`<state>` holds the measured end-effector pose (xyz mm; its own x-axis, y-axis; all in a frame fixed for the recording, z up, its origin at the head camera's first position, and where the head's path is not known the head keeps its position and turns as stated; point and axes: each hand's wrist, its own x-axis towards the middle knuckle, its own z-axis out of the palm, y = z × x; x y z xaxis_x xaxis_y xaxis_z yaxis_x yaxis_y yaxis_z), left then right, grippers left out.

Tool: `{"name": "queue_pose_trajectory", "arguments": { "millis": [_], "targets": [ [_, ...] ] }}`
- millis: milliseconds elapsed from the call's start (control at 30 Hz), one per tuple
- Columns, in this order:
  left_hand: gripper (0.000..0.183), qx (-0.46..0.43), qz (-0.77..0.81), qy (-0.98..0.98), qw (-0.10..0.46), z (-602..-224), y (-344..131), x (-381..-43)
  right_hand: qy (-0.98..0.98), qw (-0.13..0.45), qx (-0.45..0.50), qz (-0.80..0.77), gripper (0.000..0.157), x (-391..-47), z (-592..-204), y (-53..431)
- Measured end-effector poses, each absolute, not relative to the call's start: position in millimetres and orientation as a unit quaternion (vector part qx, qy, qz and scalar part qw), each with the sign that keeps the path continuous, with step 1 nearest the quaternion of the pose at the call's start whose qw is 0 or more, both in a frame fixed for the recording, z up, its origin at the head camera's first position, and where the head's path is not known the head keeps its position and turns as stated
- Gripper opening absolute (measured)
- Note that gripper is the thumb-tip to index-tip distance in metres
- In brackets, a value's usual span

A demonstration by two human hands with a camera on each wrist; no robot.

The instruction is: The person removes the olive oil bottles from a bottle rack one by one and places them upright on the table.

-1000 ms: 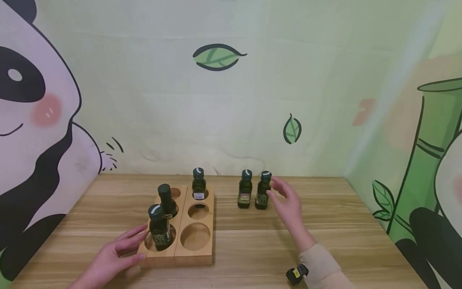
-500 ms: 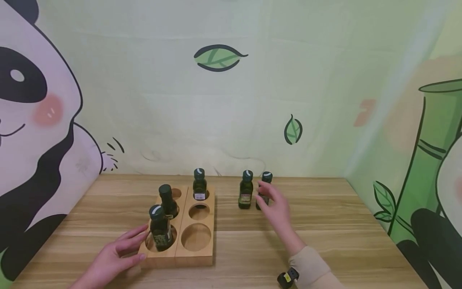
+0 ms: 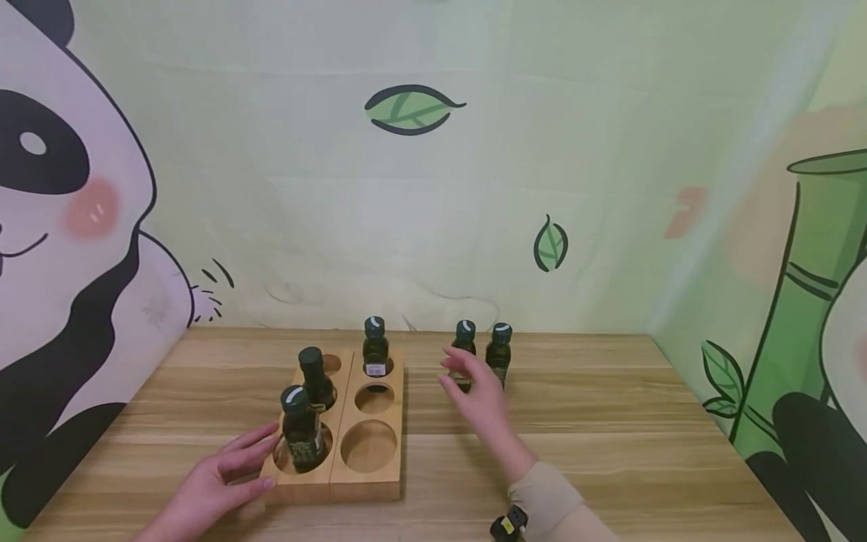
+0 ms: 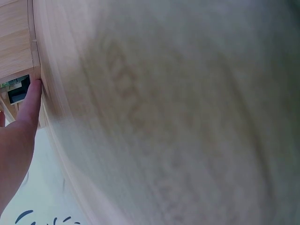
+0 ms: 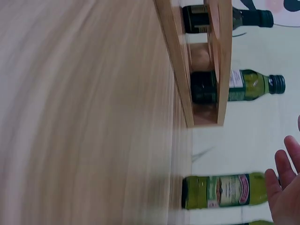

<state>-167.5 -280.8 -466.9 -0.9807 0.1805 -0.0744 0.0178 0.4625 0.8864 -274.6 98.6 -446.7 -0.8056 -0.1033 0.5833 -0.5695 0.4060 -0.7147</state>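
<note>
A wooden bottle rack with several round holes stands at centre left. Dark green bottles sit in its front left hole and back right hole, and a slimmer dark bottle in the middle left one. My left hand rests its fingers against the rack's left side. My right hand holds nothing, fingers apart and loosely bent, in front of two small green bottles. The left one is partly hidden by it; the right one stands beside. In the right wrist view, fingertips appear near the labelled bottle.
All this stands on a wood-grain table. A cloth backdrop with printed pandas, leaves and bamboo rises behind its back edge. A small black device sits at the right wrist.
My right hand has moved left, from the right bottle across to the front of the left one. The left hand, rack and bottles have stayed in place.
</note>
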Motion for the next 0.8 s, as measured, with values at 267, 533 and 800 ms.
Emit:
{"name": "queue_pose_trajectory", "arguments": {
  "millis": [267,533,800],
  "targets": [
    [0.063,0.057,0.512,0.853,0.080,-466.5,-281.0,-167.3,-0.799,0.215,0.224,0.515,0.041,-279.3,-447.5,74.5],
    [0.062,0.054,0.513,0.853,0.080,-468.4,-280.5,-167.4,-0.810,0.178,0.222,0.513,0.047,-282.0,-440.7,56.1],
    [0.061,0.053,0.512,0.854,0.074,-469.3,-281.4,-167.4,-0.818,0.156,0.223,0.507,0.050,-288.0,-432.6,43.4]
  ]
}}
